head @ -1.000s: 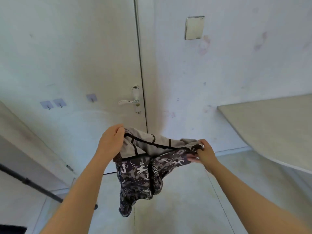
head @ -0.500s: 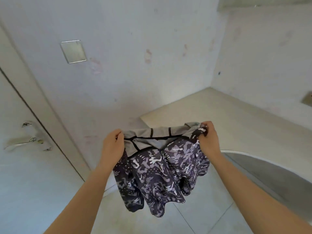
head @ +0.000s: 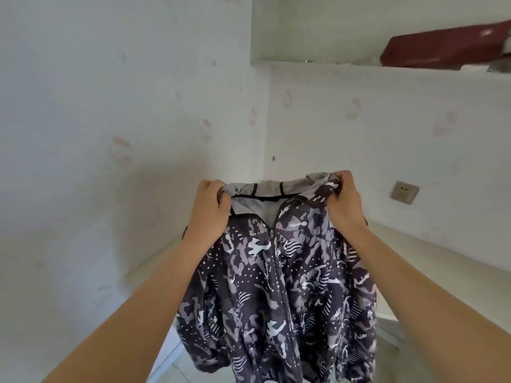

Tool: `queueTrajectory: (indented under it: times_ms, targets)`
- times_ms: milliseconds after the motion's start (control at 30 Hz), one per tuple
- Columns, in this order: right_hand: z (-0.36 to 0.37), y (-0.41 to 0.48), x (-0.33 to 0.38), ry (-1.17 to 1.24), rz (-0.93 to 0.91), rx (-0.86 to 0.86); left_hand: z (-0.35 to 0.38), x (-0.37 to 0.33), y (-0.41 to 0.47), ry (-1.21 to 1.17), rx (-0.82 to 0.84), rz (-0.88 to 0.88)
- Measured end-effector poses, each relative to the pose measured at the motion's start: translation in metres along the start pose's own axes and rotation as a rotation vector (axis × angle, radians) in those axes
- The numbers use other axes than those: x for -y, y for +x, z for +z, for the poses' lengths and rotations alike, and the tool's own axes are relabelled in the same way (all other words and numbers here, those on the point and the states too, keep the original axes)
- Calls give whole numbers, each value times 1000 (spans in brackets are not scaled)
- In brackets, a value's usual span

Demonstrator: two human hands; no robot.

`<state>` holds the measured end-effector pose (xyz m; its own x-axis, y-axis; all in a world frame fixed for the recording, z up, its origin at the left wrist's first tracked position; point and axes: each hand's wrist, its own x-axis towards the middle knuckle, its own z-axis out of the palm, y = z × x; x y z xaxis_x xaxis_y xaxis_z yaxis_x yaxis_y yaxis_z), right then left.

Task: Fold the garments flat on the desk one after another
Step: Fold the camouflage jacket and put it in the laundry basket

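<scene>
Holding a camouflage jacket point(head: 276, 286) up in front of the body, the person has one hand at each side of its top edge. The left hand point(head: 208, 208) is closed around the fabric at the left side of the collar, with the fingers curled over the cloth. The right hand point(head: 344, 201) grips the right side in the same manner and stands a little higher than the left one.

The jacket hangs straight down from the two hands, between the forearms, with its front side toward the camera. Its zipper point(head: 271, 233) is closed up to just under the collar, and the grey lining point(head: 265, 189) shows between the hands. The lower part is bunched and goes out of the picture at the bottom.

The pale worktop point(head: 486, 277) lies behind and below the jacket, in the corner of the room. It is not possible to tell whether the garment touches it. A wall socket point(head: 404, 192) sits on the wall near the right hand. High on the right, a dark red object point(head: 442, 48) rests on a ledge point(head: 359, 68).
</scene>
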<state>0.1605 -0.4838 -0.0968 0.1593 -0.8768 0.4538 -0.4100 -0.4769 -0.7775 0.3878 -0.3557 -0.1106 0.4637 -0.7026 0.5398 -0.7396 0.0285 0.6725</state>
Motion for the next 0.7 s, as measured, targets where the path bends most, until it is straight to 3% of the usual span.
queueTrajectory:
  times_ms: [400, 500, 700]
  targets:
    - [25, 198, -42, -33, -100, -96, 123, 8, 209, 4, -12, 222]
    - [45, 241, -70, -28, -124, -58, 164, 21, 247, 27, 6, 225]
    - [112, 332, -168, -75, -98, 112, 267, 80, 307, 140, 195, 110]
